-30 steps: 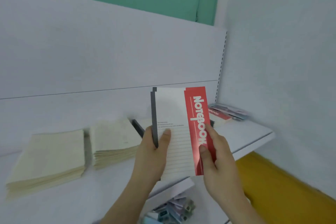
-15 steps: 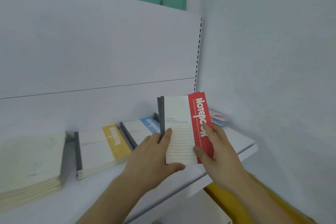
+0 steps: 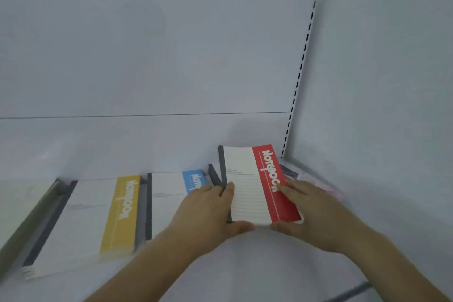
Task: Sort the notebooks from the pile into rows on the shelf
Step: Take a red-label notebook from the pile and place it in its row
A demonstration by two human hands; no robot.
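Both hands clamp the red notebook [image 3: 257, 186]: the left hand [image 3: 208, 206] grips its grey spine, the right hand [image 3: 308, 208] its red edge. Half a second ago it was held upright; now it tilts low over the shelf [image 3: 245, 265], right of the blue notebook stack [image 3: 171, 193] and the yellow notebook stack [image 3: 98, 216], so placing looks close. The side wall [image 3: 367, 105] is near; bare shelf lies in front.

Both forearms reach up from bottom of frame; left hand [image 3: 208, 208] grips red notebook [image 3: 257, 186] spine, right hand [image 3: 308, 213] pinches its right edge.
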